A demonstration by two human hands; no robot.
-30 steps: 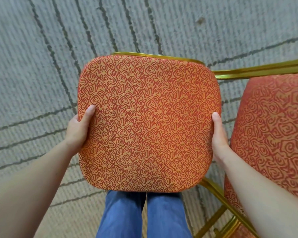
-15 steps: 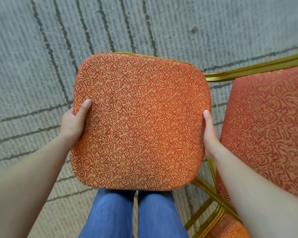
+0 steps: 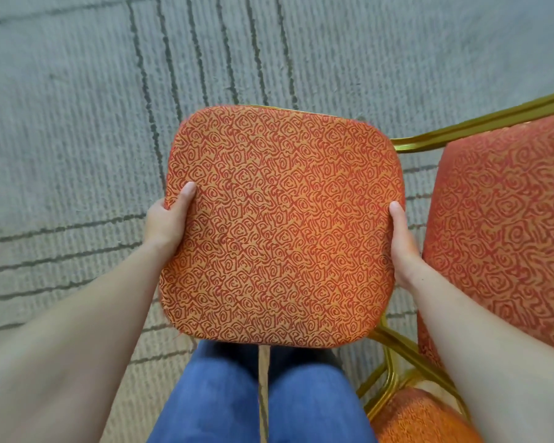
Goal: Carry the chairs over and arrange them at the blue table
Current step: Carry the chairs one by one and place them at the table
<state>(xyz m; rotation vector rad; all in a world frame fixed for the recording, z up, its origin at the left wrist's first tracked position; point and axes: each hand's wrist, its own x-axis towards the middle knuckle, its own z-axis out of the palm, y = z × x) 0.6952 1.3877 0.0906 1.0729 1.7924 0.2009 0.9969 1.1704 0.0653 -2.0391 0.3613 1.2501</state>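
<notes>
The left thumb [image 3: 186,193] lies flat on the orange patterned pad; the other fingers wrap round its left edge and go out of sight beneath. The left hand [image 3: 165,223] grasps the chair [image 3: 282,225] there. On the opposite side the right hand [image 3: 402,247] does the same, thumb on top along the right edge, the remaining fingers hidden under the pad. Both bare forearms run back to the near corners of the view.

The chair is held between the two hands, out in front of the person and above their jeans [image 3: 224,398], its pad facing up. A thin strip of its gold frame [image 3: 279,107] shows along the far edge.

Just right of it is a second chair [image 3: 506,231] with the same fabric and gold tubing, close to the right wrist. Grey carpet [image 3: 61,139] with dark lines lies under everything.
</notes>
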